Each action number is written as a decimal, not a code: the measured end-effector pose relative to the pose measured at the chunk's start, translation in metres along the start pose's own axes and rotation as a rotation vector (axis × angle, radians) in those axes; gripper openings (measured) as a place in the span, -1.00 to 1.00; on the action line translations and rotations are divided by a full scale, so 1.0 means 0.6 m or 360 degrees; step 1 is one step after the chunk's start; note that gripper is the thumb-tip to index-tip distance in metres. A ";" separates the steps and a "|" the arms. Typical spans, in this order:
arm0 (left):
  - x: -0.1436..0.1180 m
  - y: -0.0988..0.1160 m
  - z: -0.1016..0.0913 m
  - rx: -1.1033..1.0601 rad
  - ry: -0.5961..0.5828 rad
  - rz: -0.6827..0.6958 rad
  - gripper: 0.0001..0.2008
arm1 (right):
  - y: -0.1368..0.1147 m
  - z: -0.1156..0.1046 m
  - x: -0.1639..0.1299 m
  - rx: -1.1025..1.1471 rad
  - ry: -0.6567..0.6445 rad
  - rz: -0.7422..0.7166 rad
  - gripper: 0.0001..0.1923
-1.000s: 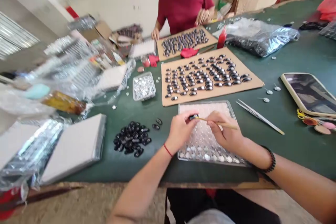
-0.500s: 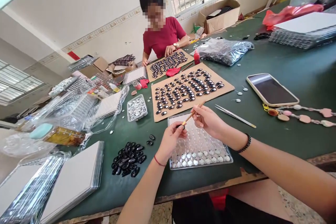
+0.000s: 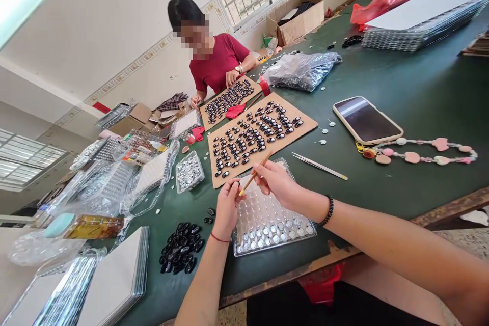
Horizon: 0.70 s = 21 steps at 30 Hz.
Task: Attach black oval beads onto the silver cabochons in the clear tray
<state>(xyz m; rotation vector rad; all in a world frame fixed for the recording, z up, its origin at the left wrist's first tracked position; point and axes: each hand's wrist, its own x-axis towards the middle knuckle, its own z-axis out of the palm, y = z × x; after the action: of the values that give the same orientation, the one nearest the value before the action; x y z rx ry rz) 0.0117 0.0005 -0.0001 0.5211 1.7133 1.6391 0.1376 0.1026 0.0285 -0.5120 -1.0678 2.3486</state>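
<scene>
Black glossy oval stone (image 3: 234, 185) — that's what my left hand (image 3: 226, 209) has pinched between thumb and fingertips, held up just above the near-left corner of the clear plastic tray (image 3: 267, 219). The fingers are closed tight round it; only a sliver of the piece shows. My right hand (image 3: 278, 183) grips a thin wooden stick (image 3: 253, 175) like a pencil, fingers shut on its upper end, tip angled down to touch the stone.

Handling-wise, I'd guess this thing is tiny, hard, light and slick — the polished dome looks like it would squirt out of a loose pinch. Best hold seems to be by the long edges, leaving the face free for the stick. The stick itself is stiff and light, so gripping it nearer the tip should steady it.

Around me: a pile of loose black stones (image 3: 179, 252) to the left on the green table (image 3: 420, 86), a cardboard sheet (image 3: 305, 125) covered in rows of them just beyond the tray, tweezers (image 3: 319, 165) and a phone (image 3: 367, 120) to the right. Another person in a red shirt (image 3: 219, 61) works at the far end.
</scene>
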 end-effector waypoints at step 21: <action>0.414 0.123 0.003 0.1876 0.0723 0.0384 -0.90 | -0.005 0.004 0.012 0.0104 0.0047 0.0106 -0.76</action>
<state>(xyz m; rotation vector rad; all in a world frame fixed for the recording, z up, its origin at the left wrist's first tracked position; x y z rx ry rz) -0.1680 0.1864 0.0204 0.9472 2.9969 0.7259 0.1312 0.1068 0.0314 -0.5636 -0.9710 2.4176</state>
